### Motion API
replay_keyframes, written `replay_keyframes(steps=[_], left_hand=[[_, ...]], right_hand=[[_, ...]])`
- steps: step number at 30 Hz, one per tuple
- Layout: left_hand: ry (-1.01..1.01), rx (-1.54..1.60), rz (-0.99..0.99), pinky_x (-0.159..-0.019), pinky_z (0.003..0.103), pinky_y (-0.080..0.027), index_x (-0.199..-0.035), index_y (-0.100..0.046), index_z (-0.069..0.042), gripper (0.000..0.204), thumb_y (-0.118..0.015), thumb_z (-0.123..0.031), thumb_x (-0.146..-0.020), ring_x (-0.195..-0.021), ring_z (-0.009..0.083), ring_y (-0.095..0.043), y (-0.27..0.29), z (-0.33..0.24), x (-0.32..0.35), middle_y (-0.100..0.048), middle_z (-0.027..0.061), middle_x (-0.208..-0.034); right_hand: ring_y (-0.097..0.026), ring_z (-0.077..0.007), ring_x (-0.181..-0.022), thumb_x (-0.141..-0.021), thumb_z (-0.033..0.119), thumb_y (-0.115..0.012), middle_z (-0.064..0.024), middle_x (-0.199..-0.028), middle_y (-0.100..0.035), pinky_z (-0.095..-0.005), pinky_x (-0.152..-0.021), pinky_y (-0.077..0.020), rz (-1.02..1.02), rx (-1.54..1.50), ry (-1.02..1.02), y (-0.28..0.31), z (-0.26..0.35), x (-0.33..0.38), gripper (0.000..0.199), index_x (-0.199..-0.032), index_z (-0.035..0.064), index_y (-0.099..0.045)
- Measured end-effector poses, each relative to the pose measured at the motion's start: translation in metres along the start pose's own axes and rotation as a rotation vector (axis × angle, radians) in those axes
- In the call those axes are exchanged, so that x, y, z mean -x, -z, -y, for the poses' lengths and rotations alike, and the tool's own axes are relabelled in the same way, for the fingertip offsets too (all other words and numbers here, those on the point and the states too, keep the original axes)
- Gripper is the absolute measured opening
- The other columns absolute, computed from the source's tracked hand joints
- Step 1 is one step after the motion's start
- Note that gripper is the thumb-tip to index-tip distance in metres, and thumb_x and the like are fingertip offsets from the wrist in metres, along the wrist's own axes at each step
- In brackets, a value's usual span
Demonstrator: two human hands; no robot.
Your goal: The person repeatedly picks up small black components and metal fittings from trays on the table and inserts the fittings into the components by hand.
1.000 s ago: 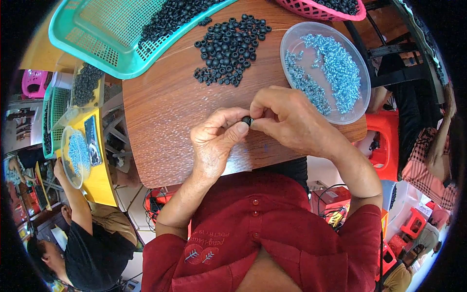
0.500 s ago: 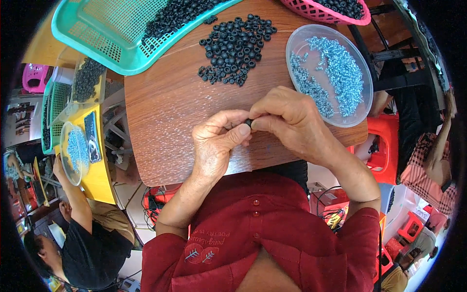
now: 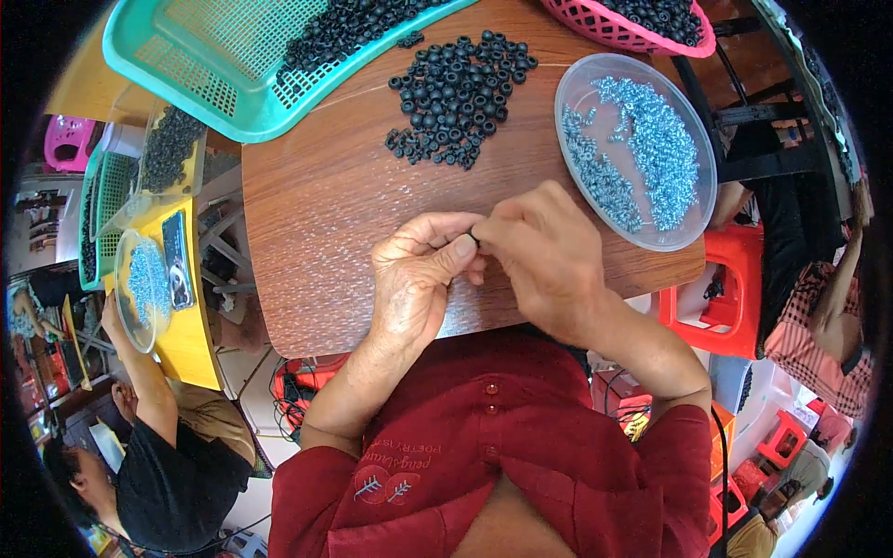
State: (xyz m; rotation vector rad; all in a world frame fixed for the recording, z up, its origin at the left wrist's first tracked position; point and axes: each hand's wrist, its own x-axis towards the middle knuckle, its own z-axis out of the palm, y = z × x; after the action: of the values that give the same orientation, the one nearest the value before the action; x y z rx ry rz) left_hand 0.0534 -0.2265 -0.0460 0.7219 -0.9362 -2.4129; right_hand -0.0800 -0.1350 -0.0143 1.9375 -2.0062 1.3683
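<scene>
A crowded workroom spreads around a round wooden table (image 3: 335, 195) with a reddish-brown grain. To the left stands a yellow table (image 3: 191, 335) bearing a clear bowl of silvery parts, and a person in a black shirt (image 3: 158, 484) reaches a hand up to it. To the right, 1 red plastic stool (image 3: 721, 288) stands by the table's edge, with another person's checked sleeve (image 3: 819, 325) beyond.

At the wooden table's far edge lie a teal mesh tray (image 3: 214, 56) and a pink basket (image 3: 614, 28), both holding black rings. A clear oval dish (image 3: 581, 93) of small silvery screws sits at the right, just beside a loose pile of black rubber rings (image 3: 456, 98) on the bare wood.

Near the table's front edge, the left hand (image 3: 414, 279) and right hand (image 3: 549, 256) meet, fingertips closed together, pinching 1 small black ring (image 3: 473, 238) between them, just above the tabletop.
</scene>
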Motion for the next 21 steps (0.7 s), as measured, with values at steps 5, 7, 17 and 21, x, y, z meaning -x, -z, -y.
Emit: replay_keyframes(steps=[5,7,17,21], left_hand=[[0.007,0.056,-0.004,-0.063,0.028,-0.051,-0.108,-0.059,0.006,0.022,-0.059,0.000,-0.087,-0.075,0.0171,-0.062,0.003,-0.003,0.000,-0.065,0.0128,-0.092],[0.026,0.068,-0.026,-0.063,0.028,-0.051,-0.108,-0.059,0.006,0.021,-0.059,0.000,-0.088,-0.075,0.0173,-0.062,0.004,-0.002,0.002,-0.065,0.0132,-0.093],[-0.013,-0.001,-0.017,-0.060,0.025,-0.049,-0.105,-0.060,0.005,0.022,-0.063,-0.004,-0.086,-0.070,0.0149,-0.061,0.021,-0.009,0.004,-0.066,0.0144,-0.088],[-0.019,-0.003,-0.015,-0.059,0.025,-0.048,-0.104,-0.061,0.005,0.021,-0.063,-0.004,-0.085,-0.068,0.0148,-0.061,0.023,-0.007,0.002,-0.066,0.0141,-0.087]], right_hand=[[-0.053,-0.0250,-0.075,-0.064,0.001,-0.062,-0.0076,-0.087,-0.057,-0.0335,-0.059,-0.0445,-0.052,0.023,-0.002,-0.012,0.007,0.012,0.033,-0.096,0.0037,-0.065],[-0.053,-0.0263,-0.075,-0.067,0.000,-0.063,-0.0082,-0.086,-0.058,-0.0345,-0.061,-0.0449,-0.028,-0.032,-0.082,-0.012,0.010,0.012,0.030,-0.096,0.0043,-0.065],[-0.055,-0.0273,-0.076,-0.073,-0.001,-0.066,-0.0111,-0.079,-0.059,-0.0352,-0.067,-0.0442,-0.013,0.087,-0.246,-0.020,-0.034,0.001,0.019,-0.091,0.0017,-0.065],[-0.052,-0.0288,-0.074,-0.070,0.002,-0.068,-0.0103,-0.077,-0.056,-0.0390,-0.063,-0.0428,-0.036,0.269,-0.163,-0.037,-0.046,-0.006,0.020,-0.090,0.0041,-0.065]])
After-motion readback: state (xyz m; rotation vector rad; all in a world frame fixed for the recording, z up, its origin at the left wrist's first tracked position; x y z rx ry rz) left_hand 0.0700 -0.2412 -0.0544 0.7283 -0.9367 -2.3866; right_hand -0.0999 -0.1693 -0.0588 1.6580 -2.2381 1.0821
